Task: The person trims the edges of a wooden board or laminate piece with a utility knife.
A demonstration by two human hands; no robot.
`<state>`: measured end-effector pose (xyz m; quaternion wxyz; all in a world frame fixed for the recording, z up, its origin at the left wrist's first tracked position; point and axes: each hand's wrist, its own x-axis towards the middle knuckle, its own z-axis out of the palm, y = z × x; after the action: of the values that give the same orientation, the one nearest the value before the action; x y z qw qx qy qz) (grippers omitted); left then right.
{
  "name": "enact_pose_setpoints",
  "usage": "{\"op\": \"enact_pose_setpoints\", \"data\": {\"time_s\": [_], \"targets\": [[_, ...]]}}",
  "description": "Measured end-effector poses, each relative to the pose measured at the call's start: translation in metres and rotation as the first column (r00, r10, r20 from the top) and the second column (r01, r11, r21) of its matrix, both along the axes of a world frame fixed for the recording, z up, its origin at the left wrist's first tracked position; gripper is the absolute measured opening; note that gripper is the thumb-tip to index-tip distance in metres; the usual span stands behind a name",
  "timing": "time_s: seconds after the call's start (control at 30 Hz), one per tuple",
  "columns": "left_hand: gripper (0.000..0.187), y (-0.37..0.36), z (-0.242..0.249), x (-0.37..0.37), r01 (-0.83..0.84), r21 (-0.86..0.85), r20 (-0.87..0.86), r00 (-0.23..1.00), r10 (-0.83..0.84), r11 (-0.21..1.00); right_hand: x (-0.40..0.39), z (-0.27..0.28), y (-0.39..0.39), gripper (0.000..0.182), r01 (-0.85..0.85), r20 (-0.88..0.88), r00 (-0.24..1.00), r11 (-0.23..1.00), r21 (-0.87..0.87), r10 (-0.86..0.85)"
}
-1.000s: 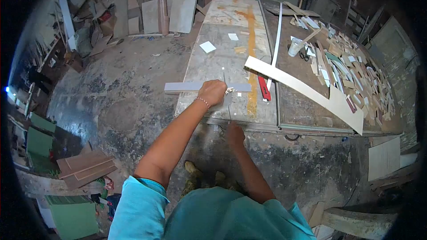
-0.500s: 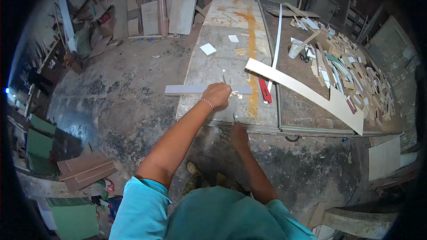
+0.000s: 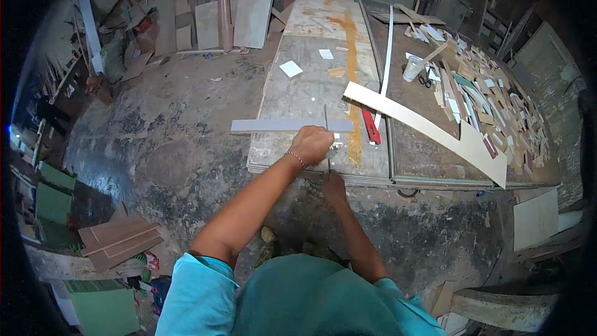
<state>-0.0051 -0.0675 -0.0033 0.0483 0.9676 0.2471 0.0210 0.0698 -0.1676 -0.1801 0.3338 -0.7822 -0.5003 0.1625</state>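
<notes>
My left hand [image 3: 313,144] is closed in a fist over the near edge of a pale grey-white strip [image 3: 261,126], which lies across the table and pokes out past its left edge. A thin dark rod-like tool [image 3: 325,115] crosses the strip, its far end showing beyond my left knuckles. Its near end reaches down to my right hand [image 3: 334,187], which is closed around it at the table's front edge. What my left fingers grip is hidden beneath them. Small white chips [image 3: 336,143] lie just right of the left hand.
A red tool [image 3: 371,127] lies right of the strip, beside a long pale tapered board [image 3: 429,119]. Farther right are a plastic cup [image 3: 412,68] with a stick in it, scissors [image 3: 425,80] and many wood offcuts [image 3: 491,96]. White squares [image 3: 291,69] lie on the table [image 3: 289,96].
My left hand has shifted slightly right and toward me. The far end of the thin tool has swung right and now points more straight away. The right hand has barely moved.
</notes>
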Motion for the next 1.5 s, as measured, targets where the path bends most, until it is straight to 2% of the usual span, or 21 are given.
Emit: {"op": "enact_pose_setpoints", "data": {"time_s": [0.1, 0.17, 0.23, 0.3, 0.4, 0.5, 0.6, 0.7, 0.8, 0.9, 1.0, 1.1, 1.2, 1.3, 1.4, 1.5], "targets": [[0.012, 0.014, -0.005, 0.000, -0.089, -0.002, 0.073, 0.993, 0.089, 0.996, 0.001, 0.012, 0.002, 0.026, 0.080, -0.051, 0.994, 0.967, -0.241, -0.095], [0.012, 0.021, -0.009, 0.004, -0.155, 0.005, 0.157, 0.976, 0.152, 0.988, -0.010, 0.006, -0.022, 0.025, 0.146, 0.032, 0.989, 0.972, -0.182, -0.142], [0.012, 0.025, 0.001, 0.008, -0.106, -0.006, 0.047, 0.993, 0.106, 0.994, -0.010, 0.023, -0.035, 0.024, 0.165, 0.062, 0.986, 0.959, -0.228, -0.155], [0.013, 0.029, 0.002, 0.010, -0.105, -0.042, -0.016, 0.994, 0.104, 0.994, -0.009, 0.046, -0.044, 0.023, 0.129, 0.019, 0.991, 0.915, -0.383, -0.132], [0.013, 0.036, 0.005, 0.012, -0.145, -0.084, -0.046, 0.989, 0.141, 0.986, -0.004, 0.018, -0.035, 0.024, 0.023, 0.061, 0.998, 0.931, -0.365, 0.000], [0.014, 0.039, 0.003, 0.015, -0.145, -0.090, -0.075, 0.988, 0.138, 0.985, -0.006, 0.003, -0.022, 0.025, -0.043, 0.188, 0.977, 0.962, -0.270, 0.097], [0.015, 0.043, 0.000, 0.015, -0.151, -0.069, -0.095, 0.985, 0.144, 0.986, -0.008, 0.014, -0.027, 0.027, -0.003, 0.078, 0.997, 0.994, -0.111, 0.011], [0.015, 0.042, 0.005, 0.017, -0.133, -0.073, -0.126, 0.984, 0.123, 0.988, 0.014, 0.019, -0.025, 0.029, 0.045, -0.035, 0.998, 0.975, -0.219, -0.054], [0.015, 0.043, 0.006, 0.016, -0.113, -0.025, -0.084, 0.990, 0.110, 0.993, 0.017, -0.001, -0.030, 0.030, -0.019, 0.050, 0.998, 0.995, -0.099, 0.024], [0.015, 0.037, 0.013, 0.013, -0.150, -0.046, -0.076, 0.986, 0.147, 0.988, -0.007, 0.034, -0.037, 0.029, 0.095, -0.020, 0.994, 0.963, -0.251, -0.103], [0.013, 0.035, 0.011, 0.009, -0.130, -0.069, -0.098, 0.988, 0.123, 0.989, -0.011, 0.040, -0.042, 0.027, 0.111, -0.021, 0.991, 0.915, -0.387, -0.129], [0.012, 0.032, 0.005, 0.009, -0.106, -0.054, -0.083, 0.991, 0.101, 0.993, -0.006, 0.026, -0.034, 0.026, 0.096, -0.038, 0.992, 0.916, -0.390, -0.121], [0.012, 0.034, -0.003, 0.007, -0.070, -0.029, -0.006, 0.998, 0.070, 0.997, 0.001, 0.006, -0.008, 0.028, 0.040, 0.042, 0.998, 0.993, -0.112, -0.036], [0.013, 0.030, 0.000, 0.008, -0.109, -0.035, -0.057, 0.993, 0.107, 0.993, 0.000, 0.015, 0.016, 0.026, 0.141, 0.065, 0.990, 0.931, -0.336, -0.127], [0.013, 0.030, 0.002, 0.010, -0.118, -0.048, -0.031, 0.993, 0.117, 0.992, -0.006, 0.007, -0.005, 0.024, 0.144, 0.141, 0.981, 0.988, -0.060, -0.134], [0.014, 0.029, 0.003, 0.019, -0.155, -0.068, -0.080, 0.986, 0.150, 0.986, -0.004, 0.016, -0.025, 0.021, 0.086, 0.080, 0.994, 0.995, -0.058, -0.081]]}}
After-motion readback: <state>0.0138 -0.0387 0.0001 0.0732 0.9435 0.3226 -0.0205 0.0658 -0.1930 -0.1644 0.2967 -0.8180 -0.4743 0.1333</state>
